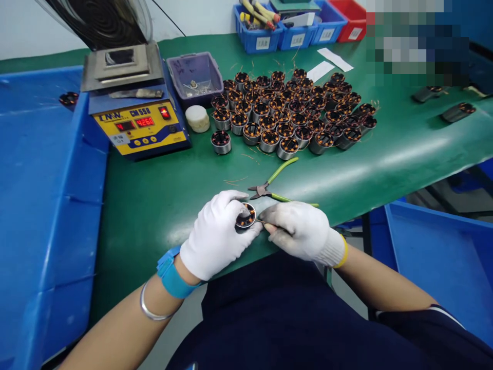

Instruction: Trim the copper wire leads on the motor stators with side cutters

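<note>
My left hand [217, 234], in a white glove, is wrapped round a motor stator [246, 216], a short steel ring with copper coils inside. Its open end faces up toward me, near the table's front edge. Beside it on the right, my gloved right hand [296, 228] pinches a thin copper wire [261, 221] that comes from the stator. Bare fingertips poke out of the right glove. Just beyond both hands lie green-handled cutters [262, 190], jaws apart, on the green table.
Many similar stators [285, 115] stand grouped beyond the cutters. At the left are a yellow-and-blue solder pot [140, 128], a purple bin [194, 77], a round white pad [197, 119] and a large blue tub [38, 205]. Blue tool bins [262, 41] line the back. Wire scraps lie about.
</note>
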The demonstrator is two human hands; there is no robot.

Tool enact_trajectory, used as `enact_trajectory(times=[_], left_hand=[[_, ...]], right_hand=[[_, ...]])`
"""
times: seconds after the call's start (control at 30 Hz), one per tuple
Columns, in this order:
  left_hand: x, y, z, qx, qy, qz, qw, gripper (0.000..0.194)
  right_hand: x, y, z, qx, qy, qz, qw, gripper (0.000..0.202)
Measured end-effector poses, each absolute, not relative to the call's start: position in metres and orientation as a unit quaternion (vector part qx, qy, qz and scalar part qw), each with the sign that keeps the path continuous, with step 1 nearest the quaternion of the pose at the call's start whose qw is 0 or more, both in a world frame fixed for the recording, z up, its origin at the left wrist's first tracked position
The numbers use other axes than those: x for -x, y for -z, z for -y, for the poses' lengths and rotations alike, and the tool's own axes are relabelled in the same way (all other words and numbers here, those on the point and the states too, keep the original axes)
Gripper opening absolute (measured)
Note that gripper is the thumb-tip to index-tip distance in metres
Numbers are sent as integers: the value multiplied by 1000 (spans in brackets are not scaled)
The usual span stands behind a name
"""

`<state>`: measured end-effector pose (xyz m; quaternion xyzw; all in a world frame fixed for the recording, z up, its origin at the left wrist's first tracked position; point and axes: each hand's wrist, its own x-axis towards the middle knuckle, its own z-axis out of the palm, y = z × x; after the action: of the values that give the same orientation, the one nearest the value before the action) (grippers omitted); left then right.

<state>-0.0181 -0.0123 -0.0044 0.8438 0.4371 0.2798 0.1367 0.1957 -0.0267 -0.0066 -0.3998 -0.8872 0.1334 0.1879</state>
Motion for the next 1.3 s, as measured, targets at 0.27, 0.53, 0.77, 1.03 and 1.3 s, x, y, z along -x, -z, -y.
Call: enact_trajectory(times=[0.27, 0.53, 0.77, 1.03, 1.3], left_hand=[[18, 3, 15, -838, -315, -394, 205, 13], [16, 2, 18, -825, -305, -424, 214, 11], [18, 3, 16, -822, -293, -429, 232, 14], [19, 0, 11, -820, -251, -473, 203, 28], [30, -10, 3, -803, -174, -545, 167, 51]], right_hand=[[-175, 6, 31, 493, -138, 840, 177, 34], [-170, 17, 29, 485, -145, 844, 179, 34], [-173, 10, 23, 466, -157, 858, 146, 30], [-191, 3, 21, 485, -240, 821, 179, 19], [-244, -5, 25, 541, -117, 800, 229, 30]])
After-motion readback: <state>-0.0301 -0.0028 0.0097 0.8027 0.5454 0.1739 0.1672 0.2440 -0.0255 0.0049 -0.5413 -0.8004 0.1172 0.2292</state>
